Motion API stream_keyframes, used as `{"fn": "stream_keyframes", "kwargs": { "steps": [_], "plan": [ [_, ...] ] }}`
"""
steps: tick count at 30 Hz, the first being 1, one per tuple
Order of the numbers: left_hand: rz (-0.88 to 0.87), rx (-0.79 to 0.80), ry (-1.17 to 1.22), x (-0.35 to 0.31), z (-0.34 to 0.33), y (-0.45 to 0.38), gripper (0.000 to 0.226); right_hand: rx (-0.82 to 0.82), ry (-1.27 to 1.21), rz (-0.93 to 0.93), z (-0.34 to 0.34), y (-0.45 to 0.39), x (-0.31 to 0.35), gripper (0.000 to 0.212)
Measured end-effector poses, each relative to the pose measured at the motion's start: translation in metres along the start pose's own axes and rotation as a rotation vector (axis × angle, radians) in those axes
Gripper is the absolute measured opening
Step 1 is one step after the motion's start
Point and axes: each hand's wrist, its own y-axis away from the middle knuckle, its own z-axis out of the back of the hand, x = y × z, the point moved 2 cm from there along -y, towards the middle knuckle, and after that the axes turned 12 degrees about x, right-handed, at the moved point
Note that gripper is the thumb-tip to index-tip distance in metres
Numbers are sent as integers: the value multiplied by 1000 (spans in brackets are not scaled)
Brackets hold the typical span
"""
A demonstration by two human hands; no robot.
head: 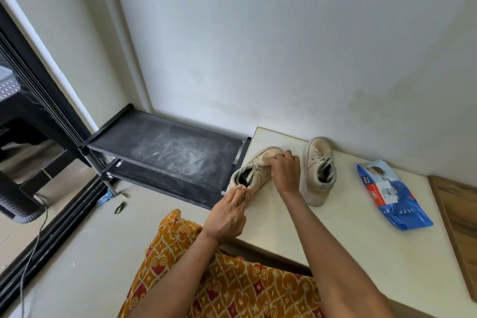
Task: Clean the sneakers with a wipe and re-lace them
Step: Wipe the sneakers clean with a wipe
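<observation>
Sitting near the left edge of the tabletop [361, 235], the near sneaker [254, 175] is held at its heel by the left hand [227, 217], while the right hand [285, 171] pinches something pale, maybe a wipe, on its toe. A hard rub could push it off onto the shoe rack [165, 147]. The other sneaker [320, 168] and the wipes pack [392, 196] lie to the right.
</observation>
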Motion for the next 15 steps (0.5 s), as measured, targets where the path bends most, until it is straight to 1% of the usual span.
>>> {"fn": "stream_keyframes", "kwargs": {
  "steps": [2, 3, 4, 7, 9, 10, 11, 13, 14, 15],
  "plan": [
    [2, 2, -1, 0, 0, 0, 55, -59, -6, 127, -4, 10, 4, 28],
    [2, 3, 5, 0, 0, 0, 55, -64, 14, 151, -5, 15, 2, 32],
    [0, 0, 13, 0, -1, -1, 56, -35, 39, 129, -7, 18, -5, 34],
    [3, 13, 31, 0, 0, 0, 56, 185, 114, -67, -3, 9, -25, 32],
    [14, 19, 40, 2, -1, -1, 56, 249, -27, -214, 4, -6, -24, 28],
    [20, 34, 42, 2, -2, -1, 56, 243, -128, -229, 9, -13, -17, 26],
    [21, 50, 45, 2, -3, -2, 57, 213, -208, -179, 10, -17, -9, 25],
    [17, 68, 39, 2, -5, -2, 58, 188, -270, 14, 4, -11, 10, 26],
    [14, 69, 40, 3, -6, -2, 58, 194, -267, 71, -4, -5, 14, 28],
    [12, 69, 47, 2, -5, -2, 57, 197, -263, 72, -9, 0, 13, 29]
  ]
}}
